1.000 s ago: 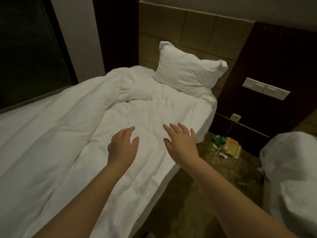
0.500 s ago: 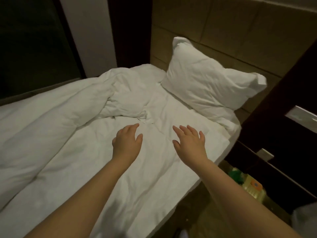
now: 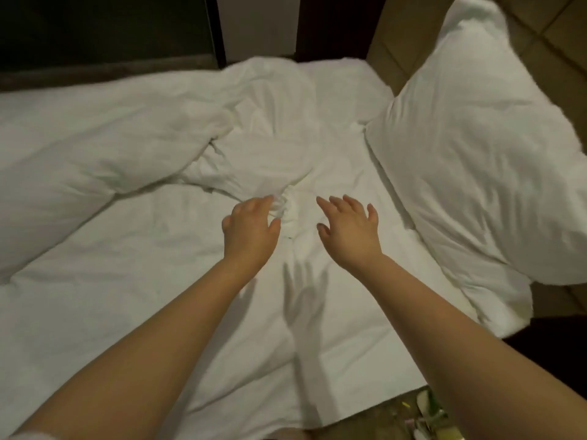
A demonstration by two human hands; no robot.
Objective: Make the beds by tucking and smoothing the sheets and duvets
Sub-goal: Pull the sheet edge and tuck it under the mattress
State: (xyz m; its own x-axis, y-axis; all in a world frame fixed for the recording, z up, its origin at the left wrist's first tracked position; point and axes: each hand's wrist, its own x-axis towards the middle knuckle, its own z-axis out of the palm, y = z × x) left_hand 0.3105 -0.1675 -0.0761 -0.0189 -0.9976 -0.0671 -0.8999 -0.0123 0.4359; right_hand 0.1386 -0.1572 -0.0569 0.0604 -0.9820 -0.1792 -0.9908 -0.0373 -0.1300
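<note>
Head view, bed from its side, near to far.

**Lower right of frame:** a strip of dark mottled floor [image 3: 381,419] beside the mattress edge, with small pale litter [image 3: 427,408] too blurred to identify.

**Lower half:** two bare forearms enter from the bottom edge and converge toward the centre. Beneath them lies the flat white cotton bottom sheet [image 3: 127,312], lightly creased, covering the mattress to its near edge. A grey hand-shaped shadow falls on it between the arms.

**Centre:** the left hand [image 3: 251,231] is palm down, with its fingers [image 3: 265,201] close together and gently curved and the thumb set apart. The fingertips are at the edge of a small gathered twist of white fabric [image 3: 289,211] and are not closed on it. The right hand [image 3: 347,231] is just beside the twist on its other side, palm down, with straight, spread fingers. Whether it touches the sheet cannot be told.

**Left and upper centre:** the thick white rumpled duvet [image 3: 79,154] is heaped along the far side of the bed, and its crumpled folds run down into the twist.

**Right:** a plump white rectangular pillow [image 3: 476,154] stands tilted against the tan panelled headboard [image 3: 559,42], its lower end on the sheet.

**Top edge:** a dark window pane [image 3: 95,23] at upper left, then a pale wall strip [image 3: 257,23] and a dark wooden panel [image 3: 333,23].
</note>
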